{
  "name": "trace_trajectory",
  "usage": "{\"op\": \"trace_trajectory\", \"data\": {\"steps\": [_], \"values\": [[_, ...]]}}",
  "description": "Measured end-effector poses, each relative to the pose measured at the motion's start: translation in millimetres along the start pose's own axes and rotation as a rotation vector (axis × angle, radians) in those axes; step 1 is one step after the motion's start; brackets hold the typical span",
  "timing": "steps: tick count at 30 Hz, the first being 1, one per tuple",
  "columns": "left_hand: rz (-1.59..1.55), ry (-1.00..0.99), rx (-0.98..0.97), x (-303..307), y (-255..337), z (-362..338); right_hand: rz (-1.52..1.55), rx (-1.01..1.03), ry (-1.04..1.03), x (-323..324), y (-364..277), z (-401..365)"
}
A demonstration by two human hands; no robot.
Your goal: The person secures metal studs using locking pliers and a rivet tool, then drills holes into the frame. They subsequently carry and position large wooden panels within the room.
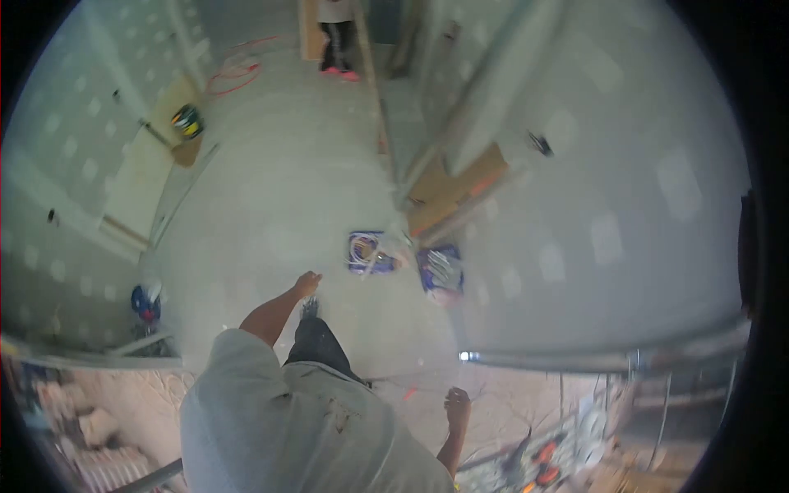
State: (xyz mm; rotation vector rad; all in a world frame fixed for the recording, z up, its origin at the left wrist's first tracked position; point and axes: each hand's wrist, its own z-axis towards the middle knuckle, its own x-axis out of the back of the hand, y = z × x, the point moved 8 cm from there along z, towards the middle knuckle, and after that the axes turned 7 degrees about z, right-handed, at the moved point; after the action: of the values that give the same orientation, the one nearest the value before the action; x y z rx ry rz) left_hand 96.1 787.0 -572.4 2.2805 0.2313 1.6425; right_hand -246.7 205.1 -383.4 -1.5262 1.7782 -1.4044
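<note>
My left hand (308,284) swings forward over the pale floor, its fingers curled in, and I see nothing in it. Back beside my right hip, my right hand (457,400) hangs with fingers loosely bent and a little apart, holding nothing visible. One dark shoe (310,307) steps ahead below the left hand. Nearest in front lies a blue-purple package (358,264) with pale cord-like material on it. A second purple package (430,283) with silvery contents leans by the right wall. Neither hand touches them. Motion blur softens the fingers.
Cardboard (460,189) leans against the right wall. A dark bucket (188,121) and boards (136,197) stand along the left wall, with a blue-red item (146,304) nearer. Ahead, a person (335,37) stands near a red hose (234,78). Tools (546,464) lie behind me.
</note>
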Motion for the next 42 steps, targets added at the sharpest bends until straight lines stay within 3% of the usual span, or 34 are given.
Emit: {"op": "trace_trajectory", "data": {"steps": [2, 6, 8, 10, 12, 18, 20, 23, 28, 29, 31, 32, 35, 37, 38, 39, 40, 41, 42], "values": [[-0.155, 0.018, 0.033, 17.1, -44.2, -21.7, 0.180, -0.135, -0.190, -87.7, -51.7, 43.8], [-0.898, -0.025, 0.020, -9.2, -139.5, -51.6, 0.284, -0.242, -0.445, -256.9, -162.3, 109.0], [-1.328, -0.083, 0.531, 8.8, -178.8, -82.6, 0.511, -0.414, -0.613, -349.5, -177.0, 153.6], [-1.386, -0.050, 0.614, 8.6, -231.7, -106.6, 0.683, -0.521, -0.564, -426.2, -206.4, 189.4], [-1.226, -0.008, 0.789, 43.4, -267.4, -123.2, 0.853, -0.603, -0.646, -500.8, -230.6, 231.5], [-1.210, 0.102, 0.807, 141.4, -331.0, -117.9, 0.739, -0.592, -0.565, -629.7, -289.9, 336.9], [-1.201, 0.132, 0.771, 174.7, -336.7, -89.4, 0.931, -0.840, -0.427, -663.1, -283.0, 378.4], [-1.268, 0.127, 0.582, 241.0, -302.9, -15.8, 1.083, -0.928, -0.321, -701.9, -309.2, 445.0], [-1.239, 0.051, 0.126, 424.8, -173.1, 149.1, 1.412, -0.898, -0.232, -749.4, -362.4, 607.5], [-1.223, 0.059, 0.125, 457.2, -157.9, 182.0, 1.425, -0.901, -0.128, -755.2, -395.4, 617.0], [-1.209, -0.059, -0.159, 514.0, -110.6, 247.4, 1.460, -0.939, -0.117, -772.3, -447.7, 621.2], [-1.192, -0.036, -0.170, 532.6, -100.3, 289.9, 1.485, -0.957, -0.105, -785.2, -480.8, 643.0], [-1.140, -0.153, -0.285, 574.5, -52.1, 368.4, 1.573, -0.808, -0.196, -832.6, -462.9, 738.1], [-0.912, 0.010, -0.240, 626.4, -17.1, 403.7, 1.058, -0.515, -0.134, -842.0, -387.4, 816.9], [-0.912, 0.016, -0.233, 643.2, -3.9, 419.9, 0.931, -0.478, -0.169, -840.3, -370.9, 816.6], [-0.718, 0.274, -0.292, 675.2, 6.7, 429.7, 0.803, -0.435, -0.197, -836.1, -363.4, 817.2], [-0.517, 0.527, -0.345, 700.3, 14.3, 435.6, 0.806, -0.445, -0.191, -831.7, -364.5, 809.3], [-0.527, 0.533, -0.345, 702.3, 10.0, 452.9, 0.867, -0.473, -0.179, -829.8, -368.4, 802.9], [-0.243, 0.555, -0.616, 702.8, 25.9, 461.1, 0.933, -0.499, -0.170, -829.7, -369.9, 800.1]]}}
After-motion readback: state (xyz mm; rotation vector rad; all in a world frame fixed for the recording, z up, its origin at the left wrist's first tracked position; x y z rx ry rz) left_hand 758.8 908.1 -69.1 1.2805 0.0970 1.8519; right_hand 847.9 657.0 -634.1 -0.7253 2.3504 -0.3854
